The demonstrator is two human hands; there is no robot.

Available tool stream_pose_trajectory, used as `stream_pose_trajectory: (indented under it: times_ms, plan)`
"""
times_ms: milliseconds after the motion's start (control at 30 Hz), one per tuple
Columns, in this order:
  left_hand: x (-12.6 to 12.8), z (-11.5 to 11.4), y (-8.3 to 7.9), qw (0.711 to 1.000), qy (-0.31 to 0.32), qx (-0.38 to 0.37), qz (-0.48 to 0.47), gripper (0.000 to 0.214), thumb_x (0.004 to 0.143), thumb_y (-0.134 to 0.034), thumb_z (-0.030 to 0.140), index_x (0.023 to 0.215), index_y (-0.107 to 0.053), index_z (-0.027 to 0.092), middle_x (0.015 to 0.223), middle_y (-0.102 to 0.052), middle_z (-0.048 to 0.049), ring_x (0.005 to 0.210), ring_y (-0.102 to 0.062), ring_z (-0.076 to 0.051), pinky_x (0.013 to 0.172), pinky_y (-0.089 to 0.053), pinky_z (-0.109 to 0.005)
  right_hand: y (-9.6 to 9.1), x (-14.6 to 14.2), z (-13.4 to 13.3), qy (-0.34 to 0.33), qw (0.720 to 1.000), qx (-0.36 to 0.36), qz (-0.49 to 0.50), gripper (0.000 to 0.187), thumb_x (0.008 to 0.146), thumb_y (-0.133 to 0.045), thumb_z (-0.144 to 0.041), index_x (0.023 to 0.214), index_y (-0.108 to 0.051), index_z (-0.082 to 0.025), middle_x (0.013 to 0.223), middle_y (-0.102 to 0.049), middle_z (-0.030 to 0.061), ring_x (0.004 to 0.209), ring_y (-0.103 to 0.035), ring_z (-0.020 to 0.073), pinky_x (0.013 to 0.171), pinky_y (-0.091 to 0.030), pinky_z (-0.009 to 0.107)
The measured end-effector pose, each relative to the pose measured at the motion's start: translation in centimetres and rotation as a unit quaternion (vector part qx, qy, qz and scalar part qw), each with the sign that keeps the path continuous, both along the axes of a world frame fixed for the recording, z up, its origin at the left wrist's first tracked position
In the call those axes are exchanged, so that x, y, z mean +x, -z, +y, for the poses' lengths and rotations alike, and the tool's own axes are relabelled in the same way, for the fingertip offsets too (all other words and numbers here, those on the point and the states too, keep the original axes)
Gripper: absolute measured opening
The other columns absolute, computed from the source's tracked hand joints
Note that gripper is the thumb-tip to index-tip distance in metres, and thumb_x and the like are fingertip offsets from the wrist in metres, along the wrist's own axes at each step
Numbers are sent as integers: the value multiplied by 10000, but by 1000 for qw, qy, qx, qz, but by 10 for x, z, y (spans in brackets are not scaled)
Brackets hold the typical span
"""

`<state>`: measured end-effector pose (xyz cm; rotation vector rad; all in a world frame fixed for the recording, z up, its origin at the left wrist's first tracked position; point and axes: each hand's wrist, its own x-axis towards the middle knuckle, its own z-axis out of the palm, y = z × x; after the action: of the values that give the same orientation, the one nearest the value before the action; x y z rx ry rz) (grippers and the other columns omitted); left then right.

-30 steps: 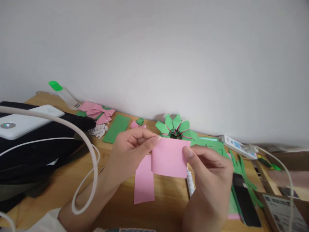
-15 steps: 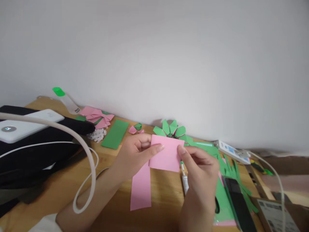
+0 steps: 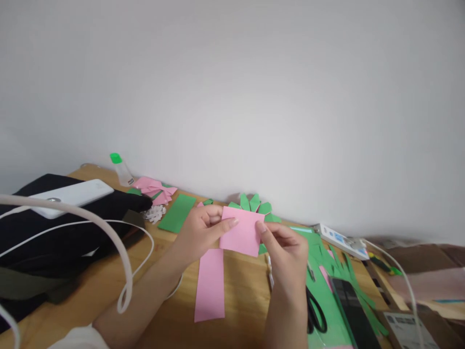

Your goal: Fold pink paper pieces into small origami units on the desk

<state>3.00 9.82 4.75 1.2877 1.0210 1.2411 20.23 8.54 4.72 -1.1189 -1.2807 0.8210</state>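
A small, nearly square pink paper (image 3: 241, 231) is held up above the table between both hands. My left hand (image 3: 205, 228) pinches its left edge, thumb in front and fingers behind. On the opposite edge, my right hand (image 3: 285, 247) grips the paper between thumb and fingers. Below, a long pink paper strip (image 3: 209, 286) lies on the wooden table (image 3: 243, 300). Behind the held paper, a green folded-paper flower shape (image 3: 254, 202) is partly covered. Black-handled scissors (image 3: 317, 310) lie beside my right wrist, partly hidden by it.
Left are dark cloth (image 3: 94, 208), a white power bank (image 3: 80, 194) and a looping white cable (image 3: 125, 261). Along the wall stand a green-capped bottle (image 3: 122, 169), pink folded pieces (image 3: 154, 188) and green paper (image 3: 178, 213). Right are a phone (image 3: 354, 310) and a power strip (image 3: 339, 240).
The camera view has shifted, so most table items appear lower. Both hands keep their pinch on the pink paper, which sits slightly left in view. More of the scissors shows.
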Motion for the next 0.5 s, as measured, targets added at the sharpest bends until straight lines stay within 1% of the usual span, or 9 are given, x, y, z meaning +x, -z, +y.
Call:
stream_pose_trajectory:
  times_ms: [100,200,333,433,500]
  plan:
    - [1,-5,-6,1000,14,-1,-24,226,764,-730,362,828,-740,145,798,-775,-74,736,-715,-214,688,-555,-304,-5,1,-5,8,1000,17,2,175,775,-735,-324,666,-742,-187,576,-673,-3,546,-584,117,545,-483,229]
    - [2,-9,-14,998,30,3,-48,264,760,-737,358,891,-740,130,848,-778,-92,786,-724,-238,685,-572,-313,-12,1,-9,7,1000,28,6,180,768,-741,-323,647,-740,-191,575,-679,-1,556,-596,118,554,-494,226]
    - [1,-13,-23,998,37,9,-57,282,739,-757,370,877,-743,124,814,-775,-94,777,-724,-243,677,-575,-311,-22,-1,-14,9,999,48,-6,185,769,-736,-332,649,-743,-191,578,-687,2,538,-590,120,540,-497,231]
    - [0,-15,-26,996,38,20,-79,289,727,-767,385,855,-736,127,796,-770,-89,753,-719,-228,666,-568,-297,-27,-2,-16,15,998,62,-28,190,770,-729,-346,673,-752,-184,599,-698,16,543,-597,130,544,-504,244]
    - [1,-16,-27,995,30,22,-96,296,723,-769,397,845,-730,129,770,-762,-78,701,-705,-206,643,-556,-283,-30,-2,-15,18,997,69,-41,202,767,-728,-360,690,-758,-176,600,-697,25,552,-606,140,550,-514,257]
